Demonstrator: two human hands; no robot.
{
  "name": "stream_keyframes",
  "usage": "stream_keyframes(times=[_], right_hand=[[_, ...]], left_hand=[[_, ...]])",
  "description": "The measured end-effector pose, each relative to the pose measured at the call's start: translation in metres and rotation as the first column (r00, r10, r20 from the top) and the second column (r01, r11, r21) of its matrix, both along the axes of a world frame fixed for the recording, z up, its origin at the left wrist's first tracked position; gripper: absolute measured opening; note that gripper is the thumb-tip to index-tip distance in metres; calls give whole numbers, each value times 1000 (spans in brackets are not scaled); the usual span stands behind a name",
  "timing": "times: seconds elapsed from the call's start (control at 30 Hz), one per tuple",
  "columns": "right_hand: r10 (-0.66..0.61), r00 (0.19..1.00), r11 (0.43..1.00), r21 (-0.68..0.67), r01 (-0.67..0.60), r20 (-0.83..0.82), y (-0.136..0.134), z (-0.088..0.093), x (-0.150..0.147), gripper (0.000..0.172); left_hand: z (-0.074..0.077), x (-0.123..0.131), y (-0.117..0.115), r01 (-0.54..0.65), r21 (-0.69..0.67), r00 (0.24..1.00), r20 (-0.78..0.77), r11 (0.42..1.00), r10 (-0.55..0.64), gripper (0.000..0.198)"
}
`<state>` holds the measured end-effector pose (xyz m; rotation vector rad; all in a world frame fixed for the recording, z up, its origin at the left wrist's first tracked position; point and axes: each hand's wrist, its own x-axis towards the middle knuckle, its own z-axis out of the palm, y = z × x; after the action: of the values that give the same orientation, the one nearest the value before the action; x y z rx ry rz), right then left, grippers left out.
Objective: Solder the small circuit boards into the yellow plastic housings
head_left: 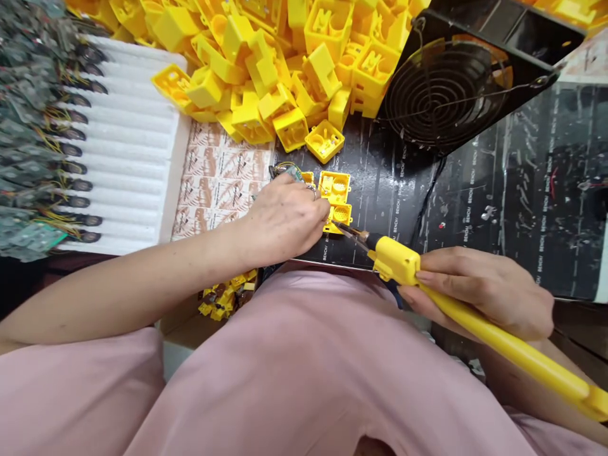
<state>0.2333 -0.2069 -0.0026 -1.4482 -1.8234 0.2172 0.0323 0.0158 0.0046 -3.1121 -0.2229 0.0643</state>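
A: So where are we on these yellow housings? Looks like soldering to us.

B: Mid-unit, we'd guess. We've got the near housing [342,213] and the far housing [335,185] side by side on the black mat [380,164], both open side up. The tip of our yellow-handled iron [395,258] is right at the near one.

A: How are we holding things?

B: Right hand [484,288] is wrapped round the iron's handle, solid grip. Left hand [285,218] is down at the left edge of those housings, but its fingertips are hidden, so we can't tell if we're pinching anything. There's a circuit board [295,171] with wires just beyond its knuckles.

A: Anything finished?

B: Nothing we'd swear to. Neither housing in front of us is closed up. The box below [228,296] has yellow pieces in it, but done or not, no clue.

A: And left?

B: Loads, we reckon: a big heap of housings [256,63] up top, plus rows of wired boards [38,139] on the white foam tray [133,152].
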Motion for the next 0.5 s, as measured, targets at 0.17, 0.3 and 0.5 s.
stream_keyframes(times=[0.17, 0.3, 0.5], right_hand=[[82, 994, 995, 52, -86, 65, 12, 10, -4, 22], [153, 976, 987, 29, -160, 152, 19, 22, -2, 19], [37, 987, 999, -18, -35, 158, 12, 24, 8, 19]], left_hand=[[8, 9, 1, -2, 2, 991, -134, 1000, 2, 23], [10, 13, 2, -24, -22, 984, -175, 999, 20, 22], [8, 11, 6, -34, -97, 993, -114, 995, 23, 22]])
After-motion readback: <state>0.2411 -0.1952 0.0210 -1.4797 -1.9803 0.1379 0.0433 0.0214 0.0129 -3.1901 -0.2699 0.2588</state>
